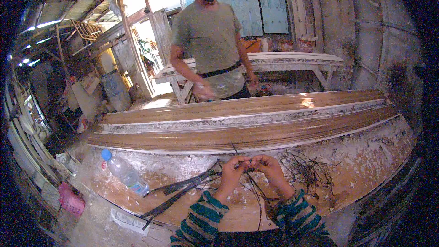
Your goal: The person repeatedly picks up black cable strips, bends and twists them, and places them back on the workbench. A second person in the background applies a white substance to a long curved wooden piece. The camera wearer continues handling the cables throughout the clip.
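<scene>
Both hands point(232, 172), close tog., pinch thin dk strip point(234, 149), long axis approx. fore-aft, far tip angled L.

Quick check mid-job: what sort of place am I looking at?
Most likely a rough workshop: a corrugated roof with a wooden post, a worktable spattered with white residue, and a tangle of thin dark strands lying on it.

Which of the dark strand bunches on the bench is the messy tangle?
The thin, crisscrossing pile to the right of the right hand; the bunch to the left of the left hand lies in thicker, straighter lengths.
</scene>
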`<state>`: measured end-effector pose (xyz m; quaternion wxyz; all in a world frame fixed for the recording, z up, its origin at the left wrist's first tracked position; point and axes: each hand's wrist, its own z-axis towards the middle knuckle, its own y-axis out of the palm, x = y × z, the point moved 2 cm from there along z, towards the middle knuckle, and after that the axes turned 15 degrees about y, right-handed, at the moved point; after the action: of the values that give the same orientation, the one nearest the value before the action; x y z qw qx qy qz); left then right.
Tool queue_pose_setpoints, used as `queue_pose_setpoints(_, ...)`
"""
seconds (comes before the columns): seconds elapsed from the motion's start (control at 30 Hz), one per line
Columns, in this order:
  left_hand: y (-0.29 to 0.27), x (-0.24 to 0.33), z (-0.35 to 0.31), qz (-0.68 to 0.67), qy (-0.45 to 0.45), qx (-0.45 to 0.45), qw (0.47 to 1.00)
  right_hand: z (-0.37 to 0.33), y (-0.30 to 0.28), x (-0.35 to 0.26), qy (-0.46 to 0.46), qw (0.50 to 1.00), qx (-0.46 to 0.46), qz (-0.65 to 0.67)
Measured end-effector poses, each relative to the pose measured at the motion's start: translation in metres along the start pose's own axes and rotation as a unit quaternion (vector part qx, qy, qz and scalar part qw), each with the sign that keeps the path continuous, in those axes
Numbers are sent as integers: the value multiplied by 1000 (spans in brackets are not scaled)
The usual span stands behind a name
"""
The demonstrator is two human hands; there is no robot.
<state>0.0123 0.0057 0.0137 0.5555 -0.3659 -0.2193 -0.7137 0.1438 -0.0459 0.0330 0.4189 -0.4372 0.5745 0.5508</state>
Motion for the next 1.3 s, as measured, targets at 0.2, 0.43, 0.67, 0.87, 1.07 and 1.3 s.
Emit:
queue_pose_setpoints(0.2,0,-2,1,-54,-34,4,998,1,0,2,-4,1000,18,13)
queue_pose_setpoints(0.43,2,6,-1,-34,-16,20,999,-2,0,-3,-40,995,44,-79)
queue_pose_setpoints(0.67,2,1,-3,-1,-16,18,1000,2,1,0,-73,985,81,-133)
queue_pose_setpoints(0.87,3,-1,-2,-14,-40,1,999,-6,9,-8,-72,995,8,-67)
queue_pose_setpoints(1.07,3,-5,-3,47,10,-13,999,-4,8,-4,-49,996,24,-72)
queue_pose_setpoints(1.3,-7,2,3,107,79,-57,989,-8,5,-15,-55,985,28,-163)
